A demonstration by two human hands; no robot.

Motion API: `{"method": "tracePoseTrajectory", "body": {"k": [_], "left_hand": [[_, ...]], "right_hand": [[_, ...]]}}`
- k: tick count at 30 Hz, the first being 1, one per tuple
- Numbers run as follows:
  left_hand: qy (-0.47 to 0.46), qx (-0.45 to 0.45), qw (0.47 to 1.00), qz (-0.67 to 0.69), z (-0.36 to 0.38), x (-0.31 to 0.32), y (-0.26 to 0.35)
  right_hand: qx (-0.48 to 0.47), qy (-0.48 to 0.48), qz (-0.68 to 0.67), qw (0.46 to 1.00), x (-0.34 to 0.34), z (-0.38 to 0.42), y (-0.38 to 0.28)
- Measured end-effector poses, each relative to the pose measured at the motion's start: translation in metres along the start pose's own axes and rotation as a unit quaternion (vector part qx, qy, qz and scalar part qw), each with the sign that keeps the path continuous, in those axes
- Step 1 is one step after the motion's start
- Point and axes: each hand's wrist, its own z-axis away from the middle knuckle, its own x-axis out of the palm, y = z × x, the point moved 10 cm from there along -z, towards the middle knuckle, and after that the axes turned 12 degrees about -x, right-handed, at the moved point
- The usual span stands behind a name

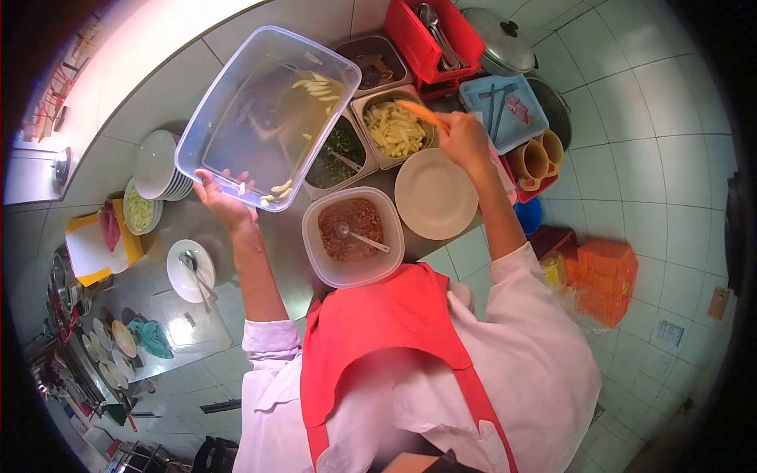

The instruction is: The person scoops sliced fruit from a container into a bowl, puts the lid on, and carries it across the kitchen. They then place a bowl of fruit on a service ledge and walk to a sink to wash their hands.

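My left hand [225, 203] grips the lower left edge of a large clear plastic tub [236, 118], which is held up tilted. A few pale yellow strips cling to the tub's right side and lower corner. My right hand [464, 142] is closed around an orange utensil [420, 113], its kind hard to make out. The utensil's end reaches over a metal pan [359, 110] filled with pale yellow strips [394, 130]. Just below that hand is a round cream plate [436, 193].
Nearest my apron is a white tub of brown minced food [351, 229] with a spoon. Chopped greens [343, 142] fill another pan. A red cutlery bin [434, 43], a blue tray [505, 110] and brown cups [536, 162] stand right; stacked plates [158, 165] stand left.
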Motion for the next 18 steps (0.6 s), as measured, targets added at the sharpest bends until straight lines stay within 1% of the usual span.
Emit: {"method": "tracePoseTrajectory", "body": {"k": [2, 3, 4, 6, 7, 9, 10, 12, 13, 14, 16, 17, 18], "left_hand": [[-0.006, 0.005, 1.000, -0.008, 0.000, -0.002, 0.000], [-0.018, 0.009, 1.000, -0.007, -0.001, -0.001, 0.000], [-0.028, 0.015, 0.999, -0.005, -0.002, 0.000, 0.002], [-0.028, 0.019, 0.999, 0.002, 0.000, 0.001, 0.003], [-0.035, 0.021, 0.999, 0.002, 0.002, 0.003, 0.004], [-0.052, 0.023, 0.998, 0.002, 0.006, 0.007, 0.003], [-0.049, 0.027, 0.998, 0.002, 0.008, 0.005, 0.003], [-0.070, 0.030, 0.997, 0.000, 0.011, 0.008, 0.004], [-0.074, 0.031, 0.997, 0.005, 0.014, 0.009, 0.004], [-0.069, 0.034, 0.997, 0.009, 0.017, 0.010, 0.005], [-0.060, 0.064, 0.995, 0.036, 0.025, 0.008, 0.011], [-0.065, 0.079, 0.994, 0.035, 0.026, 0.007, 0.012], [-0.060, 0.079, 0.994, 0.036, 0.027, 0.005, 0.011]], "right_hand": [[0.026, 0.115, -0.048, 0.992, -0.044, -0.004, -0.005], [0.018, 0.129, -0.103, 0.986, -0.062, -0.012, -0.019], [0.015, 0.129, -0.109, 0.986, -0.075, -0.021, -0.035], [-0.082, 0.142, -0.150, 0.975, -0.092, -0.044, -0.083], [-0.089, 0.141, -0.155, 0.974, -0.088, -0.054, -0.096], [-0.203, 0.105, -0.010, 0.973, -0.075, -0.077, -0.142], [-0.206, 0.106, -0.013, 0.973, -0.066, -0.087, -0.149], [-0.198, 0.068, 0.189, 0.959, -0.039, -0.106, -0.162], [-0.189, 0.025, 0.217, 0.957, -0.027, -0.110, -0.164], [-0.196, 0.027, 0.216, 0.956, -0.028, -0.111, -0.168], [-0.168, -0.120, 0.208, 0.956, -0.013, -0.108, -0.167], [-0.158, -0.133, 0.171, 0.963, -0.013, -0.108, -0.163], [-0.162, -0.134, 0.170, 0.963, -0.015, -0.108, -0.165]]}}
